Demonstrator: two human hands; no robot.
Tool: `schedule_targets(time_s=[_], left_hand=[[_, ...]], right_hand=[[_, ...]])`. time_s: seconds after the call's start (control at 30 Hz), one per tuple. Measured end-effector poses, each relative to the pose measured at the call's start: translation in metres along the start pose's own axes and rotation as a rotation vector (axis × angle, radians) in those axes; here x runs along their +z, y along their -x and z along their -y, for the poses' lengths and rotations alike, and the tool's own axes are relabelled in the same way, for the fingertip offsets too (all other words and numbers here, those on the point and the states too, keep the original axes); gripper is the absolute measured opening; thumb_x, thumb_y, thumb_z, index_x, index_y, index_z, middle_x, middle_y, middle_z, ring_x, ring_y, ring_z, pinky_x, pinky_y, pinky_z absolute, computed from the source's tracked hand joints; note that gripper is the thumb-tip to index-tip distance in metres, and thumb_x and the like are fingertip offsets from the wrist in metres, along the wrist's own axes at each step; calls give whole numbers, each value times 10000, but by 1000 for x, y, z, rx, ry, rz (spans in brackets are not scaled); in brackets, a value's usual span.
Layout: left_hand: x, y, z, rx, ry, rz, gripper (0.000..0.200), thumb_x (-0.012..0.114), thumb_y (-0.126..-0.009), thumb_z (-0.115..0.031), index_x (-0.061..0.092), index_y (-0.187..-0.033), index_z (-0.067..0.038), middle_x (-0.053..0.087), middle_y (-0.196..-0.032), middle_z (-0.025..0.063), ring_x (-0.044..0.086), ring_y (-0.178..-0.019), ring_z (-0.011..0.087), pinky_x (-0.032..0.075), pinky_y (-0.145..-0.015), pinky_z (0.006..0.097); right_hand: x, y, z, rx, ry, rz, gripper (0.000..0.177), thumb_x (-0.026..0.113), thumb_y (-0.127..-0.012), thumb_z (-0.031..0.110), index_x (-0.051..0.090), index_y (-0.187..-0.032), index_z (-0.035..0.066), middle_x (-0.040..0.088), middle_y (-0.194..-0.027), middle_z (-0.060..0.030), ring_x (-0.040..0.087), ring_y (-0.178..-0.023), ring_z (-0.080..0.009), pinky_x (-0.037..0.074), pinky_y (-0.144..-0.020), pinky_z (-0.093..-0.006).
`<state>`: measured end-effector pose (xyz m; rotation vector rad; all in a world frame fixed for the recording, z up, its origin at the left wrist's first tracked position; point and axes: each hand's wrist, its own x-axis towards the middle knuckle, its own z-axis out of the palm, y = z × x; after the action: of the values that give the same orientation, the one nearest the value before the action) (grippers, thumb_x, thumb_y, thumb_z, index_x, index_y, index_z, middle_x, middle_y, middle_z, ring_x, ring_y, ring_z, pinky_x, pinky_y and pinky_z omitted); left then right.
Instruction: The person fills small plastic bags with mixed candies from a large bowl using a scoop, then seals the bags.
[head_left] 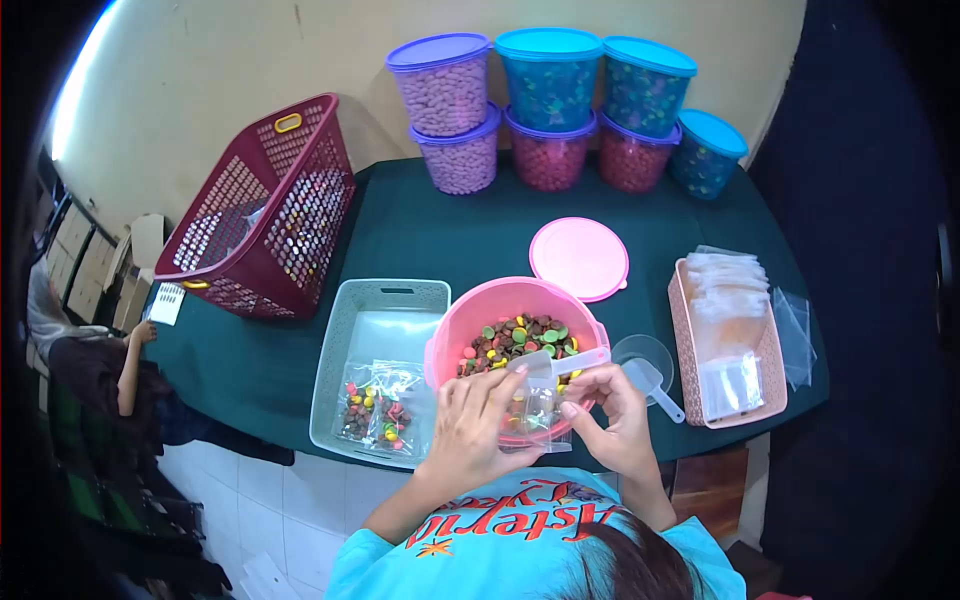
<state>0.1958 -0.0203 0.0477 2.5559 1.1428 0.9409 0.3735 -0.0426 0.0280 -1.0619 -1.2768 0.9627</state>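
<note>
Left hand (pixel 474 418) and right hand (pixel 617 420) are pinching a clear plastic bag (pixel 541 407); near, a turquoise shirt (pixel 500 535) is showing red "Asteria".

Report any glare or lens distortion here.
Head view: corners fall to black, and the table looks bowed; head view: white glare strip at upper left; head view: highlights break up the clear bag between left hand and right hand.
</note>
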Motion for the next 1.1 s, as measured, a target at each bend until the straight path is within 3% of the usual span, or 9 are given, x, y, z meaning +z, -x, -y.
schedule_targets(time_s=[0.07,0.23,0.33,0.6,0.7,0.77,0.83,1.0,1.1], left_hand=[[1,3,0,5,0,2,832,790,-465,-260,443,-1189,-40,478,-1078,103,451,-973,265,326,-826,387],[1,8,-1,23,-21,58,829,771,-497,-285,425,-1210,-44,475,-1091,95,445,-988,239,291,-850,391],[5,10,0,35,-11,3,812,768,-497,-285,437,-1200,-48,480,-1077,85,445,-975,234,296,-832,381],[3,20,1,81,140,17,734,772,-483,-261,502,-1137,-66,506,-1033,77,473,-921,231,321,-813,368],[4,27,11,55,191,30,716,779,-478,-259,518,-1115,-61,522,-1033,87,480,-935,239,329,-825,372],[0,33,25,3,255,22,709,785,-469,-250,525,-1099,-51,531,-1030,98,494,-934,245,349,-825,373],[1,45,41,-54,313,18,703,791,-460,-241,533,-1083,-41,541,-1027,110,508,-933,250,370,-824,375],[4,67,61,-290,647,-154,722,773,-442,-224,506,-1070,11,497,-1040,139,499,-963,234,387,-844,341],[2,68,69,-311,681,-151,759,770,-454,-265,486,-1097,23,493,-1046,141,491,-976,237,383,-843,343]], right_hand=[[-7,2,10,-219,214,49,211,693,-664,55,565,-823,1,586,-799,-96,581,-721,-151,459,-621,-268],[3,11,25,-248,610,331,293,657,-721,243,592,-883,9,573,-863,-118,551,-799,-252,396,-745,-350],[7,17,18,-224,494,289,135,623,-741,112,639,-866,62,603,-972,-102,560,-878,-242,383,-784,-334],[-1,28,23,-65,381,424,170,590,-784,155,635,-924,70,596,-1031,-114,547,-941,-257,363,-828,-342],[-1,26,25,-211,390,442,186,593,-781,126,614,-948,47,602,-1020,-114,569,-909,-239,391,-823,-341],[-4,26,31,145,-66,278,214,593,-774,82,583,-975,13,606,-1013,-114,589,-861,-203,430,-786,-327],[-14,9,25,-94,243,230,258,555,-768,46,505,-1006,-39,618,-959,-154,608,-877,-208,470,-760,-317],[-4,-35,-2,-336,985,186,340,604,-745,188,538,-1034,21,592,-960,-116,513,-953,-257,286,-901,-417],[5,-50,-23,-217,1192,324,351,604,-741,224,536,-1005,2,557,-1009,-135,482,-988,-252,220,-939,-479]])
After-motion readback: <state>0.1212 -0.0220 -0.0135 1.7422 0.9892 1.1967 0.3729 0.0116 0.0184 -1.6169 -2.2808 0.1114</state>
